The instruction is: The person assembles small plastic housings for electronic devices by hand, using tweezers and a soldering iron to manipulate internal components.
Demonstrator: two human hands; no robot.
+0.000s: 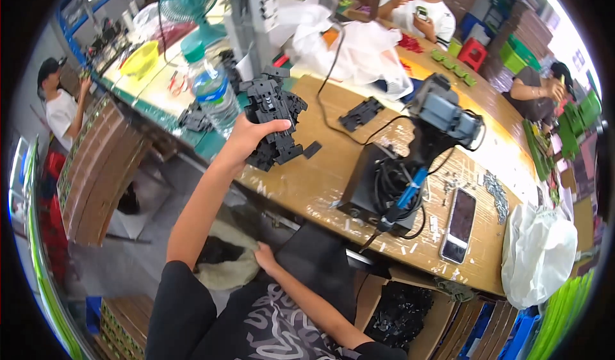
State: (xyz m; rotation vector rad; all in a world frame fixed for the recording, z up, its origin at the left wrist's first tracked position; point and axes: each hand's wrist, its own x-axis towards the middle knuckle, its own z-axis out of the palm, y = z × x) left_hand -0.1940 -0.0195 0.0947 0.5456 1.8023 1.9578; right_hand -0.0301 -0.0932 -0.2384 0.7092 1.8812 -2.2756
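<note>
The left hand (246, 136) is closed around a bunch of black plastic parts (275, 120), thumb across the top and fingers under, holding them above the near-left edge of the counter (307, 180), just right of the clear water bottle (214, 94). These flat moulded pieces look light and stiff, with notched edges that catch on one another, so the bunch should hang together loosely yet shed a piece if tipped; a grip across the middle of the stack, as here, seems the safest hold. How many pieces are in the bunch I cannot count, since they overlap; it is clearly several. One more black part (362, 113) lies alone on the counter to the right of the bottle, and a small heap of others (192, 118) lies at the bottle's left. The right hand (264, 257) is low, well below the counter edge, resting on dark cloth at the lap beside a pale sack (224, 267); its fingers look loosely curled and seem to hold nothing. I count one bottle, one phone (459, 224) and one black box with a cabled tool (378, 187).
</note>
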